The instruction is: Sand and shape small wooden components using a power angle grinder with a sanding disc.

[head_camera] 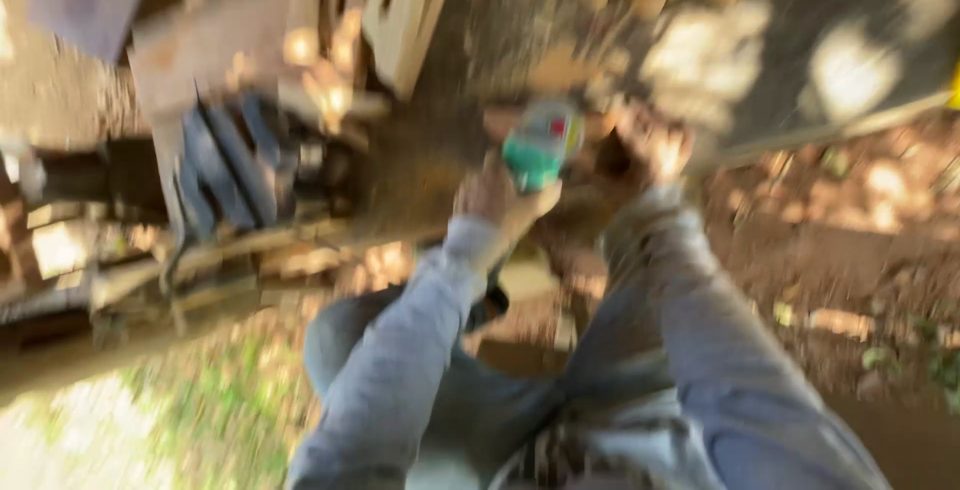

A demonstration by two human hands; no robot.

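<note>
The picture is heavily blurred by motion. My left hand (497,200) reaches forward in a grey sleeve and grips a small green container with a pale, colourful top (541,147). My right hand (652,145) is stretched out just to the right of the container, close to the bare earth; whether it holds anything is too blurred to tell. Both arms wear grey sleeves, and my knees in grey trousers fill the bottom of the view.
Cut wooden blocks and planks (400,20) lie at the top centre. A dark blue machine or frame (235,165) stands at the left on boards. Brown soil with dry leaves (860,240) spreads to the right, grass (200,420) at bottom left.
</note>
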